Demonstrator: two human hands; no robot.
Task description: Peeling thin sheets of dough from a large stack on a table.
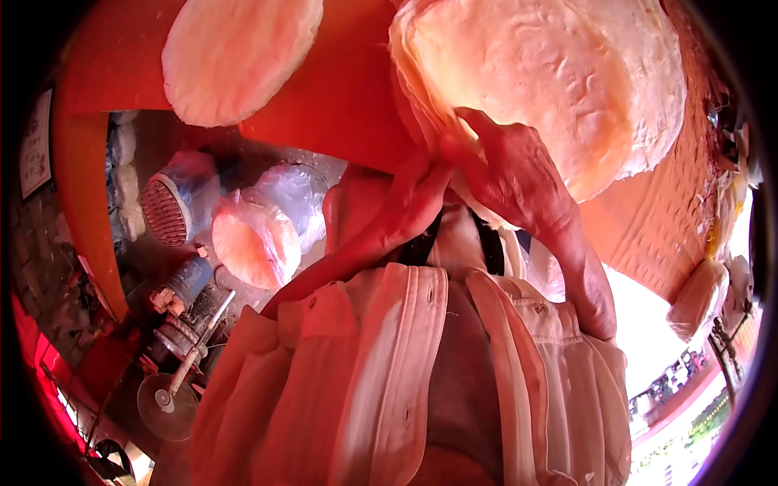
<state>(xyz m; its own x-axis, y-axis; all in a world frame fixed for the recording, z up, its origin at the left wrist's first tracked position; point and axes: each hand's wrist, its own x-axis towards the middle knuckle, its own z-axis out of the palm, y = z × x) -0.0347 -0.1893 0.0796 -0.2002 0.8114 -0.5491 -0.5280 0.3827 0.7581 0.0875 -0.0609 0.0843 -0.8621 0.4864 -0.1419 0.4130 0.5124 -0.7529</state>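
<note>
Before me lies a pile of large, thin, round flatbread sheets (535, 79), pale and slightly wrinkled, running past the top of the view. At its near left edge my left hand (419, 182) grips the layered rims; its fingertips are blurred and partly in shadow. Close beside it, my right hand (516, 164) has thumb and fingers on the same edge, one finger lying over the top sheet. The two hands nearly touch. How many layers each hand holds is hidden. A separate round flatbread (240, 61) lies to the left on the orange tabletop (328, 115).
Below the table's left part, plastic-wrapped round stacks (258, 237) stand near a wicker basket (165, 209) in plastic. A blue motor (189, 276) and a belt pulley (167, 404) are at lower left. A wrapped bundle (699, 301) sits at the right table edge.
</note>
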